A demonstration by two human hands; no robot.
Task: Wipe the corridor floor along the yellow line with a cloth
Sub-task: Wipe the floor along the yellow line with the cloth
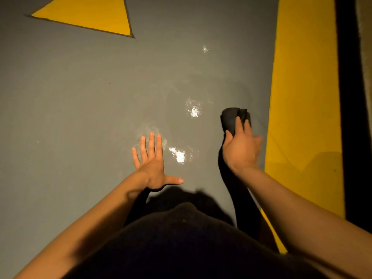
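Right hand (240, 150) curled round a bunched dark cloth (231, 120), thumb on its left side, fingers over the top and slightly blurred. Cloth wadded into a lump poking out beyond the fingertips, low over the grey floor (80, 97); whether actually touching the floor, cannot tell. Sitting just left of the yellow line (302, 97), close beside its edge but not over it. Left hand (153, 168) spread wide, fingers straight and splayed, thumb stuck out to the right, holding nothing; palm down close to the floor, a shadow directly beneath the wrist, contact unclear. Well apart from the right hand, with a wet-looking shiny patch (179, 156) between the two. Another bright glint (193, 111) farther ahead, just left of the cloth, and a small one (205, 49) higher up; faint dull smears around them. Both forearms bare, reaching forward from the bottom corners. Dark clothing (181, 248) filling the lower middle, a black shadow of the right arm running down from under the right wrist. Yellow line broad, running up the right side, bordered on its far right by a black strip (350, 97). Yellow triangle (90, 15) painted on the floor at top left, pointing left, well away from both hands.
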